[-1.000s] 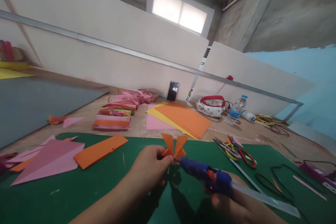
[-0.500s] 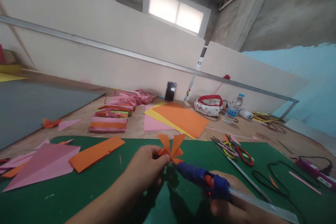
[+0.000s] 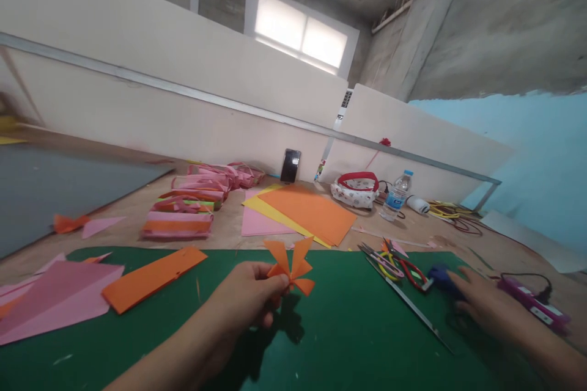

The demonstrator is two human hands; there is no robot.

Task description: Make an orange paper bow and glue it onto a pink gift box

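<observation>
My left hand point(image 3: 257, 290) pinches an orange paper flower point(image 3: 293, 269) at its centre, between thumb and fingers. Its petals fan out above and to the right, over the green cutting mat point(image 3: 348, 324). Off at the right, my right hand point(image 3: 477, 299) is smeared by motion, with its fingers at a blue hot glue gun point(image 3: 443, 281), also blurred. The gun is low over the mat's right side, just beside the red-handled pliers point(image 3: 415, 274). How the fingers lie on the gun is partly hidden.
Scissors point(image 3: 387, 264) and a long metal strip point(image 3: 413, 305) lie right of centre. A purple power strip point(image 3: 534, 302) sits at the far right. Folded orange paper point(image 3: 153, 278) and pink paper point(image 3: 64, 302) lie left. Behind are coloured sheets point(image 3: 312, 211), a phone point(image 3: 290, 165) and a water bottle point(image 3: 397, 195).
My right hand has carried the glue gun away from the flower to the right, beside the pliers. My left hand still holds the flower. The view has shifted slightly.
</observation>
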